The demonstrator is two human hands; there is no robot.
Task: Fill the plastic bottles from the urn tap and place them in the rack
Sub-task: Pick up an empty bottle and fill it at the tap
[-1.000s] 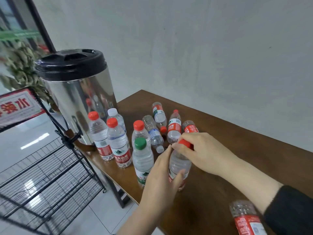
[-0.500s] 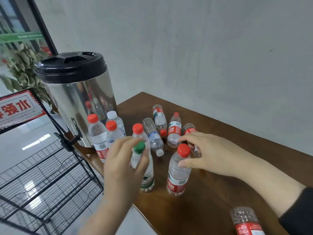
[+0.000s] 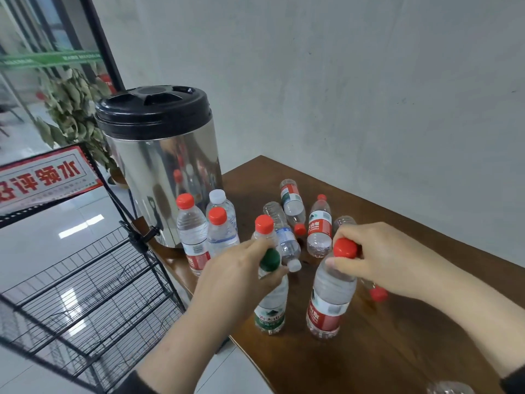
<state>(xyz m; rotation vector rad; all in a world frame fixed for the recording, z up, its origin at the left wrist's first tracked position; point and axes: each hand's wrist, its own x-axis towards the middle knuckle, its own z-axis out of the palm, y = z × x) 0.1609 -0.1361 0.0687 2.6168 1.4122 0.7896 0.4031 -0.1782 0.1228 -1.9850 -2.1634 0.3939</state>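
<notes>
My left hand (image 3: 241, 271) grips the neck of an upright green-capped bottle (image 3: 271, 308) near the table's front edge. My right hand (image 3: 380, 260) holds the neck of an upright red-capped, red-labelled bottle (image 3: 329, 297) just to its right. The steel urn (image 3: 162, 166) with a black lid stands at the table's left corner; its black tap (image 3: 147, 233) points toward the black wire rack (image 3: 85, 294) below on the left. Several more bottles stand by the urn, one of them a red-capped bottle (image 3: 191, 231), and others lie on the brown table (image 3: 383, 351).
A red-and-white sign (image 3: 45, 174) tops the rack. A potted plant (image 3: 71, 115) stands behind the urn. A grey wall runs behind the table. One empty bottle (image 3: 450, 388) lies at the bottom right edge. White tiled floor shows under the rack.
My left hand has closed around the green-capped bottle's neck. My right hand has moved from beside the red-capped bottle to gripping its neck under the cap.
</notes>
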